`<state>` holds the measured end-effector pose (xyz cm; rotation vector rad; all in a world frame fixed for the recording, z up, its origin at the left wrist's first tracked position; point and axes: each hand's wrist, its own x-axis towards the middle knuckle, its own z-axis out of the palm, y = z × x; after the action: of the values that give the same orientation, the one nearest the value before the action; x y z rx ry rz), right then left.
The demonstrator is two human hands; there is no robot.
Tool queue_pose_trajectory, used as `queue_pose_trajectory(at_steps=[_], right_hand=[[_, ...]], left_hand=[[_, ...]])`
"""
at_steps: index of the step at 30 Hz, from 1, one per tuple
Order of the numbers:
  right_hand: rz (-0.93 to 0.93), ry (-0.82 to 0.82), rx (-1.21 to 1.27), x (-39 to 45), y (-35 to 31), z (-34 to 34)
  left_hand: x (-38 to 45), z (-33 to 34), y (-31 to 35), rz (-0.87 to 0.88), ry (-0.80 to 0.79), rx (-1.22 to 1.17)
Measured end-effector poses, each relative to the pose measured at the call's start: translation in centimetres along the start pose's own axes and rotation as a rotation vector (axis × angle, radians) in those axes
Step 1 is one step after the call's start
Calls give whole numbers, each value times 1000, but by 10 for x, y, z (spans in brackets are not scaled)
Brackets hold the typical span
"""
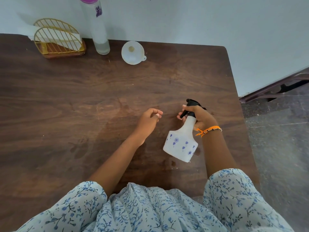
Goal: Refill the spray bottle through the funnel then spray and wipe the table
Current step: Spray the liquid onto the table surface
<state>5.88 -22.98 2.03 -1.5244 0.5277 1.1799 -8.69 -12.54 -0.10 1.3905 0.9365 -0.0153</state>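
A white spray bottle (181, 143) with blue flower prints and a black trigger head hangs tilted above the brown wooden table (83, 97). My right hand (199, 117) grips its neck, with fingers curled over the trigger. My left hand (149, 120) hovers just left of the bottle, fingers loosely curled, holding nothing. A white funnel (133, 52) lies at the table's far edge, wide mouth facing up. A tall clear bottle (98, 29) with a purple cap stands left of the funnel. Faint damp patches show on the wood near the bottle.
A gold wire napkin holder (58, 40) with white napkins sits at the far left by the wall. The table's right edge drops to a dark tiled floor (280, 131).
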Motion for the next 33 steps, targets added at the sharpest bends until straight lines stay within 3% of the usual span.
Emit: queue_pose_trajectory(at_steps=[4,9,19,27,33], right_hand=[[-6,97,-151,4,5,1],[-45,87,-354,4,5,7],[-53,-61,-466,5,-9,47],[-121,74,-726,11,-15,69],[-71,38,-645,8,-16,64]], left_hand=[[0,4,-1,-1,-14,4],[-1,5,0,6,-26,-3],[-1,-4,0,-10,2,-35],[4,-9,-1,1,13,-67],[7,-9,0,0,6,-81]])
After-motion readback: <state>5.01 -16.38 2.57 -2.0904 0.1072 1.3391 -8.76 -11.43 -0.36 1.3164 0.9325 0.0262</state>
